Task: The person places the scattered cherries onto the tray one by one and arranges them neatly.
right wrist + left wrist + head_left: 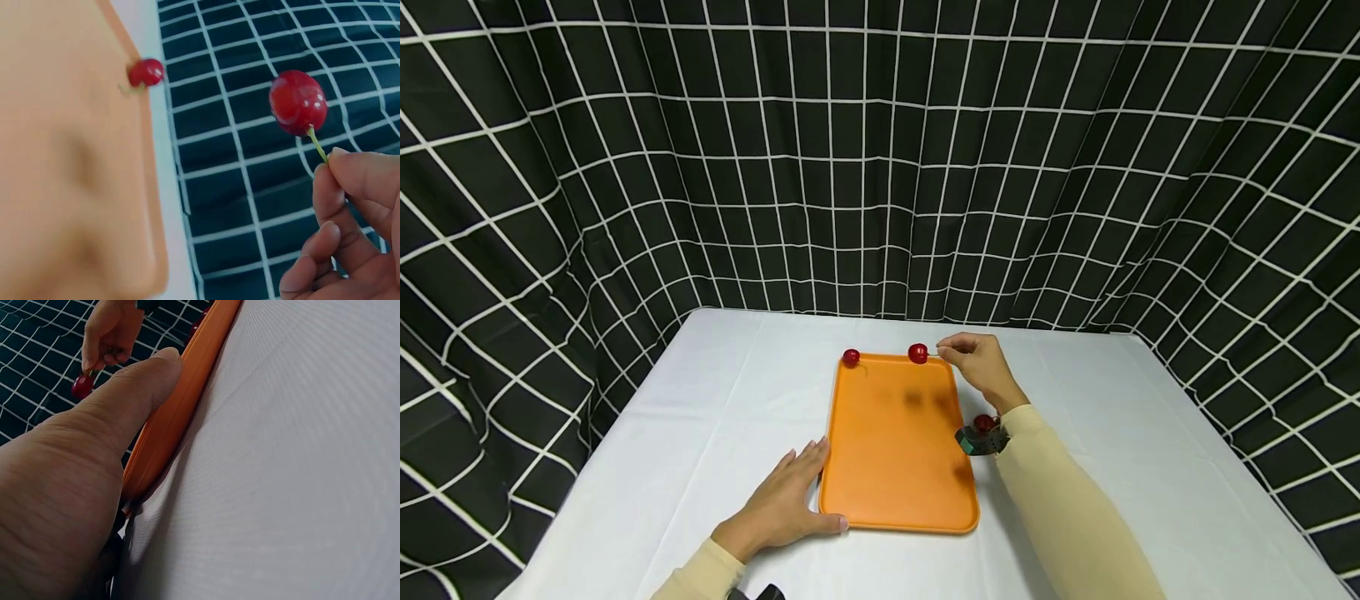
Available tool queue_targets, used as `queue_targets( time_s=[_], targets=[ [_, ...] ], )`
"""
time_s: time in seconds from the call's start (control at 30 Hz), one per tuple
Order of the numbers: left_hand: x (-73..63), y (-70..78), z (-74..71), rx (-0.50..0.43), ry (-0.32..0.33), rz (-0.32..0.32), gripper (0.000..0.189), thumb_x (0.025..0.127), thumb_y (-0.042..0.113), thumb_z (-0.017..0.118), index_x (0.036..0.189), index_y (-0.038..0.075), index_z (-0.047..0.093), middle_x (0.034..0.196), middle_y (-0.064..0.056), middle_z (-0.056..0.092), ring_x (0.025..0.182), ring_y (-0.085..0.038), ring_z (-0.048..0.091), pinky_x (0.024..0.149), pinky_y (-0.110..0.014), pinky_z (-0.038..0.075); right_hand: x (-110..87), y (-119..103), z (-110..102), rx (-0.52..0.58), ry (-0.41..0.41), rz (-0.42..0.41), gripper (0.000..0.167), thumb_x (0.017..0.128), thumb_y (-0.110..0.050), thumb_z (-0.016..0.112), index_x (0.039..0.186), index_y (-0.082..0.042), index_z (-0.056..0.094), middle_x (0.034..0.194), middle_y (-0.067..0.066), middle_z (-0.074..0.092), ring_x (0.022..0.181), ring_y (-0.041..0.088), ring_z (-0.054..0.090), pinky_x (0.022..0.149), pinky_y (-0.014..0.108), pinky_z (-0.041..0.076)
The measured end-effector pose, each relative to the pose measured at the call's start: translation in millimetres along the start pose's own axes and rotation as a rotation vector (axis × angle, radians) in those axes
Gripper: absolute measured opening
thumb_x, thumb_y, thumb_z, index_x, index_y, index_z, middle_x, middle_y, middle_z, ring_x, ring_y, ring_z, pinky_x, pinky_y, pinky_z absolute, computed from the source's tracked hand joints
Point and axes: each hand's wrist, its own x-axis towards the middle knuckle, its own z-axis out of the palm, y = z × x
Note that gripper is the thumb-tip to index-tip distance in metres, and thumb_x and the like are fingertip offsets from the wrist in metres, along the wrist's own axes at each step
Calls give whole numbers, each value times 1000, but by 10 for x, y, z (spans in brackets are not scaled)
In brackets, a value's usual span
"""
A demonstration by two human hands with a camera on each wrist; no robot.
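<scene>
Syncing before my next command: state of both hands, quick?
Left hand: open, touching the orange tray.
Right hand: closed, pinching a cherry by its stem.

Black gridded fabric (880, 129) around a white-covered table (722, 392)
The dark cloth, ruled with thin white lines, hangs behind the table and along both its sides, its squares bending (most plainly on the left) where it ripples and folds. The white cover (1097, 425) lies nearly flat, with faint creases, and its pale far edge stands out against the backdrop. The light is soft and fairly even.
</scene>
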Motion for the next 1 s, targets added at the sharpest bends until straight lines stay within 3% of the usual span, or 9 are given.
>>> queue_targets(
  time_s=[0.27,0.5,0.83,1.0],
  targets=[
    [-12,2,5,0,-7,-8,117,71,73,65,152,0,21,158,-8,16,144,-22,13,116,-45,3,166,66,380,17,-25,61,12,90,-12,70,95,-3,75,90,7,68,83,21,56,69,29,48],
    [-8,1,-12,8,-4,-3,116,72,74,64,151,0,23,158,-8,17,144,-23,14,116,-45,4,262,157,668,13,-37,100,15,90,-7,69,97,5,73,90,8,69,83,22,57,69,30,49],
    [9,12,-14,39,12,-5,119,69,76,64,152,0,24,157,-8,20,144,-23,16,116,-46,7,303,218,1008,-17,-41,244,7,90,-11,69,90,-7,75,89,4,67,83,22,54,68,29,48],
    [9,17,5,29,10,-13,119,69,76,64,152,2,23,157,-7,19,144,-22,15,116,-45,6,302,269,1114,-75,-46,259,7,89,-10,70,89,-5,75,87,3,68,81,20,55,68,28,47]
  ],
)
